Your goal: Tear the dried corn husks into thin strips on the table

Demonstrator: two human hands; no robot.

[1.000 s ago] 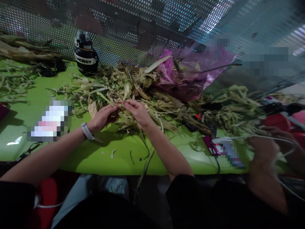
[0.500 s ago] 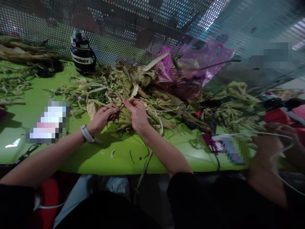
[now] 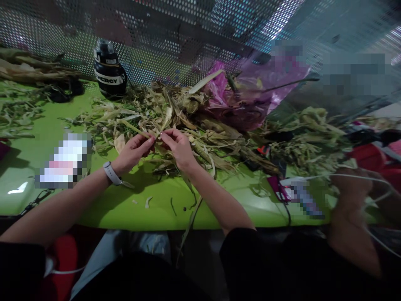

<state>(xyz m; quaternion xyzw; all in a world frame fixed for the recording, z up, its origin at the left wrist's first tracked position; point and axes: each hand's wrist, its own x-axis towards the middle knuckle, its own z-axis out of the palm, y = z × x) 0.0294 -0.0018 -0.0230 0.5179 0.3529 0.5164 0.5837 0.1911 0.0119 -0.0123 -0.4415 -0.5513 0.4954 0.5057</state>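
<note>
My left hand (image 3: 135, 151), with a pale watch band (image 3: 112, 174) on the wrist, is closed in a pinch on a thin pale-green plant strip (image 3: 134, 128). Close beside it, my right hand (image 3: 181, 151) pinches between thumb and forefinger, its fingertips at the same strip. How the strip runs between the fingers is too small to make out. Under and behind both hands lies a loose heap of dry husk-like leaves and stems (image 3: 150, 108), part of it hidden by my fingers.
A dark bottle (image 3: 109, 79) stands behind the heap, and a pink plastic bag (image 3: 247, 104) leans at its right. On the green table (image 3: 125, 209) lie a blurred phone (image 3: 64, 163) and a cable (image 3: 286, 211). Another person's hand (image 3: 351, 184) is at the right.
Both my hands have shifted slightly and their fingertips are still close together. My left wrist has moved a little left. The co-worker's hand at the right has moved a little.
</note>
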